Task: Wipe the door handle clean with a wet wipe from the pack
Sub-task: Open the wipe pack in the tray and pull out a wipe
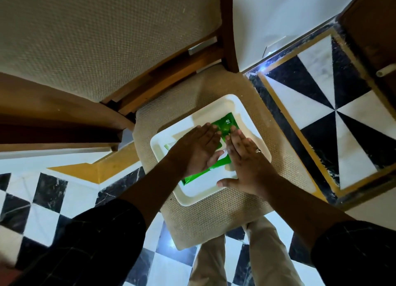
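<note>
A green pack of wet wipes lies flat in a white square tray on a beige chair seat. My left hand rests palm down on the pack's left part, fingers straight and together. My right hand lies flat over the pack's right part, thumb spread toward me, a ring on one finger. Both hands cover most of the pack; its far corner marked "40" and its near left corner show. A brown door stands at the far right with a pale handle sticking out.
The tray sits on a chair seat with a wooden frame and beige backrest behind it. Black and white patterned floor tiles surround the chair. My trouser legs show below the seat.
</note>
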Demonstrator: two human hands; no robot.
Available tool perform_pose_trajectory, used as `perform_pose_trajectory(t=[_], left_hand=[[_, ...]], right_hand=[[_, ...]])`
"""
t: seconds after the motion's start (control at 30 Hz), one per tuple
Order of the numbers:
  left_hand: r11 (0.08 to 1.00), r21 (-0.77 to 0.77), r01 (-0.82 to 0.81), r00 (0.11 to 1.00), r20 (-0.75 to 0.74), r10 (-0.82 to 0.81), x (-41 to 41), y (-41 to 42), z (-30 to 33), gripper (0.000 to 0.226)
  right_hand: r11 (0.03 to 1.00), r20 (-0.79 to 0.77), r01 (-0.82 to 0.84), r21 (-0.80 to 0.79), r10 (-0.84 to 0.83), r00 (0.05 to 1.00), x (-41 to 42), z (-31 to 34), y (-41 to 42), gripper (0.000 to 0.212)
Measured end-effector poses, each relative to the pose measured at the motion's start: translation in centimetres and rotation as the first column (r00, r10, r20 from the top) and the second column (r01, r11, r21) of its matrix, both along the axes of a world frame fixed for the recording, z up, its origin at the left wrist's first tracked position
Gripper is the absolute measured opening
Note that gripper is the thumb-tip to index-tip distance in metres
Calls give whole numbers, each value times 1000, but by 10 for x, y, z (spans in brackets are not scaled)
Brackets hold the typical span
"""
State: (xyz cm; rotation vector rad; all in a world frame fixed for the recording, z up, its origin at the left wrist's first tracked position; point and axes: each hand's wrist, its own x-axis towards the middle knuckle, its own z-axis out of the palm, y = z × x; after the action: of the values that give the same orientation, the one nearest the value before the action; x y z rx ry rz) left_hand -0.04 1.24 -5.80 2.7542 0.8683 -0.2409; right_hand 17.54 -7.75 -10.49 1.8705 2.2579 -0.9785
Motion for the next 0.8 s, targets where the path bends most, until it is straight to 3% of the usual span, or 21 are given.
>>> perform_pose_trajectory(t=[0.1,0.2,0.33,0.43,0.67,0.8], left_hand=[[980,198,-27,984,176,-9,-6,16,17,41],[953,302,-22,982,187,-36,-21,40,29,40],[973,225,-51,996,78,34,-33,48,28,44],[973,209,-102,993,88,85,-31,38,24,46],[957,180,-227,971,117,209,-25,27,21,31],[953,212,-217,975,90,202,-24,24,26,30]], right_hand=[[1000,14,22,-3,-22,1000,-4,4,1,113],[991,-29,130,24,-129,991,-12,12,6,89],[907,-164,383,176,-357,920,-25,22,12,48],[920,-121,333,207,-313,942,-41,28,17,31],[941,69,285,185,-301,951,-63,37,26,13],[922,-85,342,183,-331,940,-60,36,26,18]])
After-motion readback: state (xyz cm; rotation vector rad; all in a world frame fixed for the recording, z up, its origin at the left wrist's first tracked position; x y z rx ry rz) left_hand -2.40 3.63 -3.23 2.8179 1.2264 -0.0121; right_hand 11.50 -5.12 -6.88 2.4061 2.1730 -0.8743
